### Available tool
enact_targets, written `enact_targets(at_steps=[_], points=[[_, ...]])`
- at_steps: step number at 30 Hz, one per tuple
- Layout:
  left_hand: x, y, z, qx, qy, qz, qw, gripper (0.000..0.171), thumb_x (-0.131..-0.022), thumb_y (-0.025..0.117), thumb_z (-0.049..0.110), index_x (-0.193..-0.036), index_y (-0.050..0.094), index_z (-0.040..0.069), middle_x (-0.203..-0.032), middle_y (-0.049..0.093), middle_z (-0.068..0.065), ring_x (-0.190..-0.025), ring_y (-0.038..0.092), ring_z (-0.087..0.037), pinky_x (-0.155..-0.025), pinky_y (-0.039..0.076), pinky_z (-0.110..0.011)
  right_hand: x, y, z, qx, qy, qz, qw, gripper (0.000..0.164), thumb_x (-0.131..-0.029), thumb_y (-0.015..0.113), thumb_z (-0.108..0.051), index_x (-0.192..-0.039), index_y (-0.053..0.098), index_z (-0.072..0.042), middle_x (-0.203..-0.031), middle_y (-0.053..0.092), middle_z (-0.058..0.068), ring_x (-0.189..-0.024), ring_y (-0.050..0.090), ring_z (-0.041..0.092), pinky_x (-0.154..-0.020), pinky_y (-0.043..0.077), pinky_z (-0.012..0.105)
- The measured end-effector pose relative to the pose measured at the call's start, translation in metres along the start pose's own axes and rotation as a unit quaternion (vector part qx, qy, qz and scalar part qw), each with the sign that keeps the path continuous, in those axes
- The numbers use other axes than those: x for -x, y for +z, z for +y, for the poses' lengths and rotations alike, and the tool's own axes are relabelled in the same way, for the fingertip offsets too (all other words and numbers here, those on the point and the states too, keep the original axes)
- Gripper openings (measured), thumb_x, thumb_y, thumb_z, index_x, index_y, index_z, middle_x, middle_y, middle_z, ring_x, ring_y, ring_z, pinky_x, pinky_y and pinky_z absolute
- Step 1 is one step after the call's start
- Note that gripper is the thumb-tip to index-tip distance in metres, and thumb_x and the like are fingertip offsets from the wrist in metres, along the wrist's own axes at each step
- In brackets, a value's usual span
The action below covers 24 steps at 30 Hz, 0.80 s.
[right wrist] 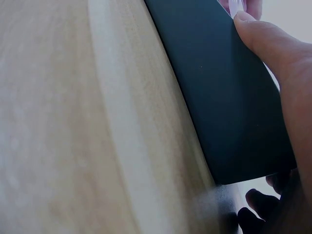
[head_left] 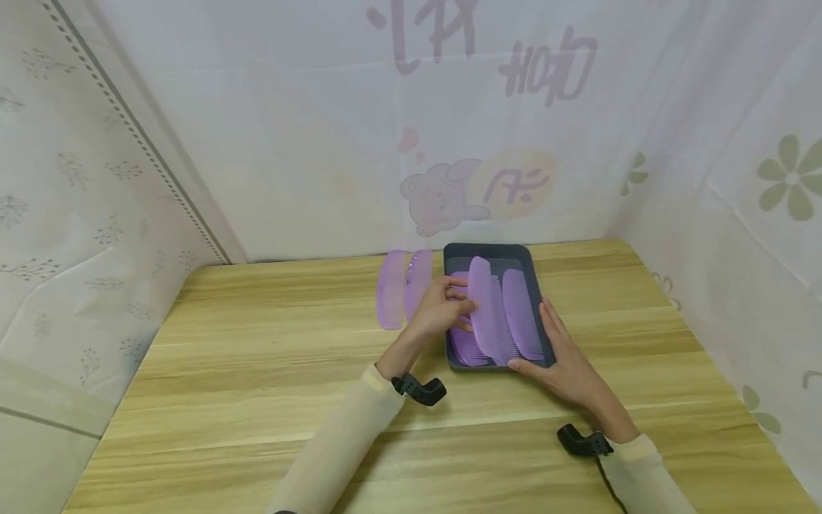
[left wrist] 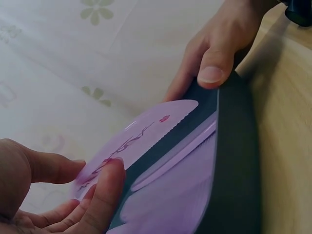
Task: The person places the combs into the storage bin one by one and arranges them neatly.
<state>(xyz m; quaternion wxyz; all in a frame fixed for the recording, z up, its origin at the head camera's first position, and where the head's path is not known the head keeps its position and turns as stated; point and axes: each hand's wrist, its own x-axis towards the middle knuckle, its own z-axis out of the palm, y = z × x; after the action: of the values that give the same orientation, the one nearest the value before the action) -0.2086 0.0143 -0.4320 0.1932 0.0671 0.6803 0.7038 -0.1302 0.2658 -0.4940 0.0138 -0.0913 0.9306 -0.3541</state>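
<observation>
My left hand (head_left: 439, 308) pinches a purple comb (head_left: 483, 307) between thumb and fingers, over a dark tray (head_left: 453, 251). In the left wrist view this comb (left wrist: 131, 139) is tilted and shows a branch-and-flower print. Several more purple combs lie inside the tray, one of them a comb (head_left: 521, 314) along its right side. My right hand (head_left: 571, 368) grips the tray's near right corner, thumb at the front rim and fingers along the right wall. In the right wrist view the tray's dark outer wall (right wrist: 219, 92) fills the middle, with the thumb at its rim.
Left of the tray, a purple comb (head_left: 390, 289) and another comb (head_left: 419, 275) lie side by side on the wooden table (head_left: 257, 371). My left hand partly covers the second one. Printed cloth (head_left: 308, 143) hangs behind the table and at both sides.
</observation>
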Motion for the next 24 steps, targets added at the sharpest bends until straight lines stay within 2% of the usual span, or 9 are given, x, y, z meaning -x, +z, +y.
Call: enact_targets(at_steps=[9,13,18,20,24], points=[[-0.008,0.019,-0.003,-0.007,-0.007,0.005,0.9999,0.049,-0.082,0.066,0.000,-0.126,0.046,-0.001,-0.103,0.056,-0.018,-0.062,0.064,-0.026,-0.061,0.058,-0.042,-0.001,-0.001,-0.001,0.001,0.000,-0.004,1.000,0.114,-0.072,0.071,-0.058,-0.151,-0.003,-0.023,-0.158,-0.009,-0.006,-0.145,0.004,0.028,-0.105,0.021,0.067],[-0.011,0.026,-0.004,0.002,0.004,0.003,1.0000,0.049,-0.081,0.062,-0.006,-0.128,0.046,-0.003,-0.102,0.059,-0.022,-0.068,0.065,-0.030,-0.062,0.058,-0.044,-0.001,0.000,0.000,0.002,-0.003,-0.004,1.000,0.114,-0.073,0.071,-0.058,-0.151,-0.003,-0.023,-0.158,-0.009,-0.006,-0.145,0.003,0.028,-0.105,0.021,0.067],[-0.018,0.034,-0.004,0.021,-0.005,0.003,0.9998,0.051,-0.080,0.057,-0.014,-0.127,0.043,-0.003,-0.108,0.057,-0.030,-0.081,0.066,-0.041,-0.064,0.058,-0.043,-0.001,-0.001,-0.001,-0.002,-0.005,-0.001,1.000,0.114,-0.072,0.072,-0.057,-0.151,-0.002,-0.022,-0.158,-0.008,-0.006,-0.145,0.004,0.028,-0.106,0.021,0.066],[-0.019,0.037,-0.004,0.011,-0.006,0.009,0.9999,0.048,-0.081,0.058,-0.011,-0.127,0.043,-0.003,-0.107,0.057,-0.029,-0.082,0.066,-0.041,-0.065,0.058,-0.042,-0.001,-0.001,-0.001,-0.003,-0.006,0.000,1.000,0.114,-0.072,0.072,-0.057,-0.152,-0.002,-0.022,-0.158,-0.008,-0.005,-0.145,0.004,0.028,-0.107,0.020,0.066],[-0.016,0.040,0.000,-0.033,0.011,0.025,0.9991,0.040,-0.084,0.062,0.000,-0.122,0.049,0.002,-0.100,0.060,-0.020,-0.084,0.067,-0.039,-0.066,0.058,-0.042,0.000,-0.001,-0.001,-0.003,-0.010,0.003,1.000,0.115,-0.072,0.072,-0.057,-0.152,-0.002,-0.022,-0.158,-0.007,-0.005,-0.145,0.003,0.026,-0.108,0.020,0.064]])
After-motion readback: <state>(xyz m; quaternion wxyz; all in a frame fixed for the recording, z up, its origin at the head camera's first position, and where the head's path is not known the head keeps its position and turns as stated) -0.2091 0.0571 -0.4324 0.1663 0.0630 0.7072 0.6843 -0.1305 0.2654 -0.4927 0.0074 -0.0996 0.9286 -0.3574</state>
